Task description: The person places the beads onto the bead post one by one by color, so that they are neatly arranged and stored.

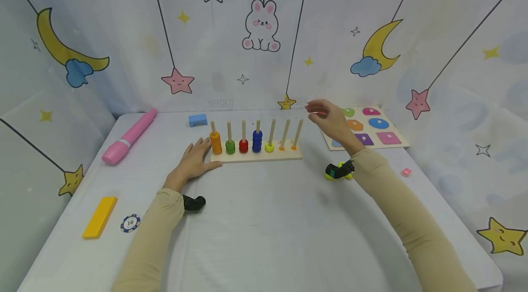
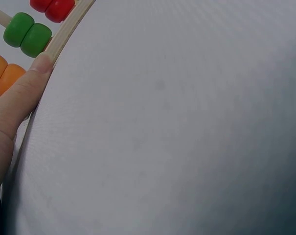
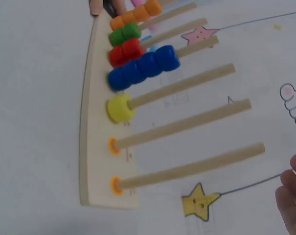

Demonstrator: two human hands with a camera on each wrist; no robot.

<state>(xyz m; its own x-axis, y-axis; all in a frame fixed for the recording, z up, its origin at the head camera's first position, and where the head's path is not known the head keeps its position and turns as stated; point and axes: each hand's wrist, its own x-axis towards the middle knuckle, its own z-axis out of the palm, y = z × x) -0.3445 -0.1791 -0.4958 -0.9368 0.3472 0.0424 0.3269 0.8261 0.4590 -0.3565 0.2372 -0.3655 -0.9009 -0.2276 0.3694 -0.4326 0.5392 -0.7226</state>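
A wooden counting stand with pegs (image 1: 260, 158) holds orange (image 1: 215, 142), green (image 1: 230, 147), red (image 1: 244, 146) and blue (image 1: 257, 141) beads, with one yellow bead (image 3: 121, 108). Its two rightmost pegs bear no beads. At the stand's left end rests my left hand (image 1: 193, 162), fingers extended; its thumb (image 2: 28, 90) lies against the front edge. Beyond the right end, my right hand (image 1: 330, 122) hovers with loosely bent fingers. Something red shows through its finger gap, apparently from behind. Its fingertips (image 3: 290, 196) enter the right wrist view with nothing visible in them.
Yellow-green pieces (image 1: 341, 171) lie beneath my right wrist. Behind it is a shape puzzle board (image 1: 369, 143). A small pink piece (image 1: 406, 172), blue block (image 1: 198, 120), pink stick-shaped object (image 1: 129, 137), yellow block (image 1: 100, 217) and poker chip (image 1: 130, 223) also lie on the table.
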